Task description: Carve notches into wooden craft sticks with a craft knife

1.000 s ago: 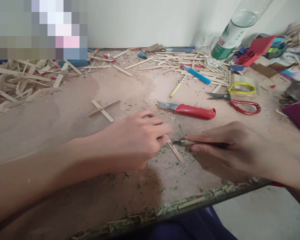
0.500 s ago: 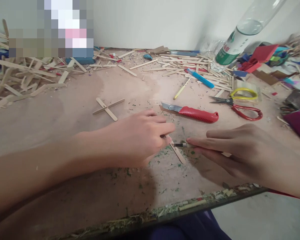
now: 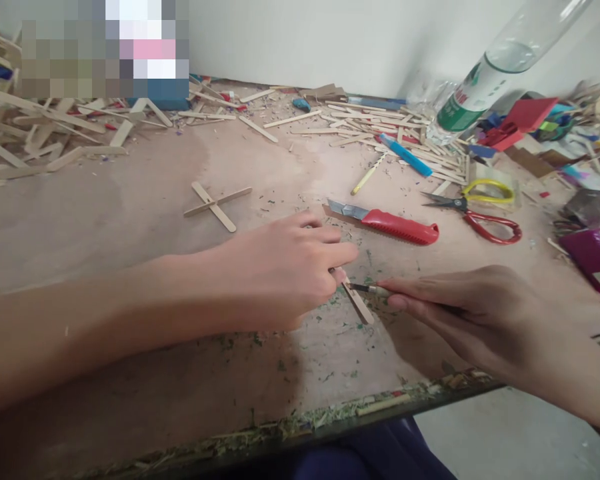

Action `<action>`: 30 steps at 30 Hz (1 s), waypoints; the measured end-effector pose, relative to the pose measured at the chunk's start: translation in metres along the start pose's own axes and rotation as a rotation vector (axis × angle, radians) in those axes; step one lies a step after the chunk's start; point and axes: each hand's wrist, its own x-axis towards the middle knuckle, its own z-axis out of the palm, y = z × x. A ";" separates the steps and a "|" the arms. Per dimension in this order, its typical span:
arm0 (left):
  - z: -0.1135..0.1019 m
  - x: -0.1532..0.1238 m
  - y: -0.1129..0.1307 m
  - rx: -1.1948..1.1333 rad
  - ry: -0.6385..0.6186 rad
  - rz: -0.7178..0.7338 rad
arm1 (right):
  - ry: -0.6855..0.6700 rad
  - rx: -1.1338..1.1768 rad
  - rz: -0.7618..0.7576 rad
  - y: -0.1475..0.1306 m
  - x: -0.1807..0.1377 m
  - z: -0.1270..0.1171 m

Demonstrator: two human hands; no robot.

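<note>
My left hand [image 3: 285,270] is closed, its fingertips pressing down one end of a short wooden craft stick [image 3: 359,305] that lies flat on the worn tabletop [image 3: 130,220]. My right hand [image 3: 460,313] pinches a thin pen-like tool [image 3: 367,289] whose dark tip touches the stick near its upper end. Both forearms rest low over the table's front edge.
A red utility knife [image 3: 393,225] lies just beyond my hands, with red-handled scissors [image 3: 480,217] to its right. Two crossed sticks [image 3: 215,203] lie at centre left. Heaps of loose sticks [image 3: 45,140] fill the back, beside a clear bottle [image 3: 485,80] and coloured clutter.
The view shifted slightly. My right hand slid a little to the right and lower while the tool tip stays on the stick; my left hand keeps holding the stick.
</note>
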 end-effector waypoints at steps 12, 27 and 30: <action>-0.004 0.001 0.004 0.020 -0.047 -0.003 | 0.010 -0.327 -0.213 0.002 -0.007 -0.001; 0.000 0.001 0.003 -0.009 -0.012 -0.023 | 0.142 0.046 0.081 -0.005 -0.008 0.016; -0.002 0.000 0.001 -0.040 -0.028 -0.024 | 0.151 0.023 0.026 -0.002 -0.010 0.016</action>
